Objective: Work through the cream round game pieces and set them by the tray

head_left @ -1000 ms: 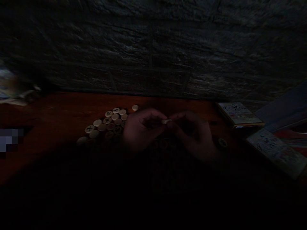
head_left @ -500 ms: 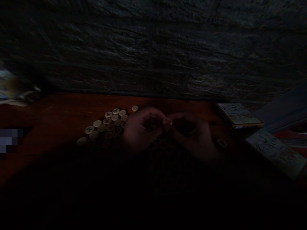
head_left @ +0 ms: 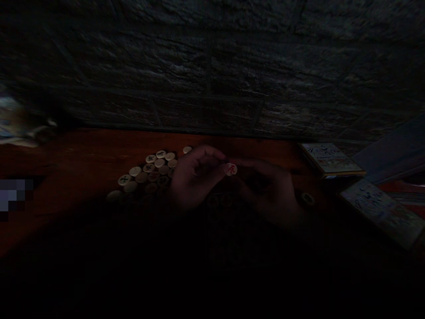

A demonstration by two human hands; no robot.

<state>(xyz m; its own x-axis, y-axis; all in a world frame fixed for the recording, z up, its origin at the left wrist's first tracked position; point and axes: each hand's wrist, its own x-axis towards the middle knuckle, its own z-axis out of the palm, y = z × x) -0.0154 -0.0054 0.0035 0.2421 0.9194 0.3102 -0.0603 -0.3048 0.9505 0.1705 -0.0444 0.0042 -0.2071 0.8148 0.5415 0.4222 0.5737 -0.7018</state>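
Pinches one red-marked round disc [head_left: 231, 169] in the left hand [head_left: 195, 177]; holds the right hand [head_left: 268, 186] just beside, too dim to tell whether also gripping. Shows at least fourteen smooth, pale discs [head_left: 124, 180] clustered leftward on a reddish wooden table [head_left: 89, 144], plus one past the left hand and one at right. Shows two flat, printed boxes [head_left: 332, 158] farther right, and a rough block wall [head_left: 186, 66] behind. Hides faint rounds below in shadow; cuts off a blurred pale object [head_left: 16, 119] at left.

Darkness hides most of the lower tabletop [head_left: 102, 153] from view.
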